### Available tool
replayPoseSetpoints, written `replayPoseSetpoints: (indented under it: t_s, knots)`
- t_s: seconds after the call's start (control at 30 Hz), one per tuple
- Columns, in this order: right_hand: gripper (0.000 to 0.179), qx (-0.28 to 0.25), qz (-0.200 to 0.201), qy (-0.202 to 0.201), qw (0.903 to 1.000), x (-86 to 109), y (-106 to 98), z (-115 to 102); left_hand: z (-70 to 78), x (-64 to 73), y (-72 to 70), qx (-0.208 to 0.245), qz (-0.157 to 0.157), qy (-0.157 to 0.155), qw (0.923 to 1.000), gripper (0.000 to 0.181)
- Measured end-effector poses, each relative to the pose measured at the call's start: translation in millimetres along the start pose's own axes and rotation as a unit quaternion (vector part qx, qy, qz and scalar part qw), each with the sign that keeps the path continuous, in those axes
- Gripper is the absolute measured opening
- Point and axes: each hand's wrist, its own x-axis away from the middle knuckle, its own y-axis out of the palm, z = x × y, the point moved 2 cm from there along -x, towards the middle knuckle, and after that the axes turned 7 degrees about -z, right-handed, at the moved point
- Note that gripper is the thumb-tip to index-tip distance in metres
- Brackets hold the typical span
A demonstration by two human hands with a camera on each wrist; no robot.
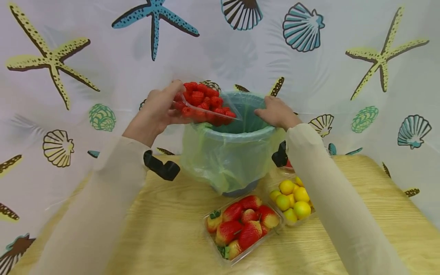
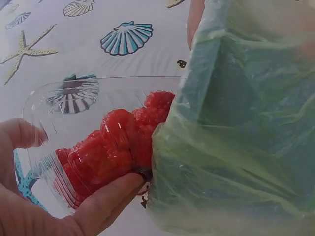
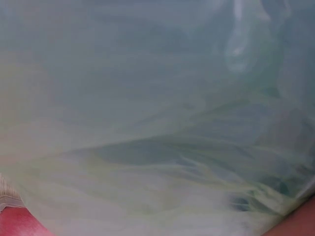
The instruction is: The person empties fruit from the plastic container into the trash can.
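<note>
My left hand (image 1: 159,107) grips a clear plastic tray (image 2: 44,105) of red raspberries (image 1: 203,100) by its end. The tray tilts down to the right, its lower end over the rim of a blue-green bin (image 1: 252,114). A thin yellow-green bag (image 1: 227,160) lines the bin and hangs down around its outside. On the far right of the rim, my right hand (image 1: 277,112) holds the edge, thumb toward the opening. The bag's folds fill most of the right wrist view, where the fingers are hidden.
In front of the bin, a clear tray of strawberries (image 1: 242,225) stands on the wooden table (image 1: 165,229). A tray of small yellow fruit (image 1: 292,198) sits right of it, partly under the right sleeve. Another red item (image 1: 288,165) shows behind. A patterned curtain (image 1: 213,46) hangs behind.
</note>
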Motion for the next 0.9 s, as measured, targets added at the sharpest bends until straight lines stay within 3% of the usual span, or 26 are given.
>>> replayPoseSetpoints:
  t_s: [0.1, 0.2, 0.43, 0.7, 0.8, 0.9]
  knots:
    - [0.07, 0.003, 0.004, 0.002, 1.0, 0.0, 0.2, 1.6, 0.1, -4.6, 10.0, -0.02, -0.001, -0.006, 0.9998, 0.051]
    - [0.07, 0.0, 0.004, -0.002, 1.0, -1.0, 1.5, 1.3, 0.3, -7.9, 17.0, -0.071, 0.008, -0.01, 0.9974, 0.054]
    - [0.07, 0.003, 0.002, -0.001, 1.0, -1.9, 2.9, 1.5, 1.7, -13.1, 25.7, -0.18, 0.028, -0.001, 0.9832, 0.036]
    - [0.07, 0.008, 0.004, 0.0, 1.0, -2.1, -0.6, 1.7, 3.6, -11.8, 29.9, -0.22, 0.04, 0.037, 0.974, 0.035]
    - [0.07, 0.009, 0.006, 0.003, 0.9999, -1.8, 0.2, 0.2, 4.0, -8.8, 31.3, -0.257, 0.047, 0.037, 0.9644, 0.03]
    - [0.07, 0.007, 0.008, 0.002, 0.9999, -1.3, 1.9, -1.7, 3.9, -6.2, 32.8, -0.3, 0.051, 0.045, 0.9514, 0.043]
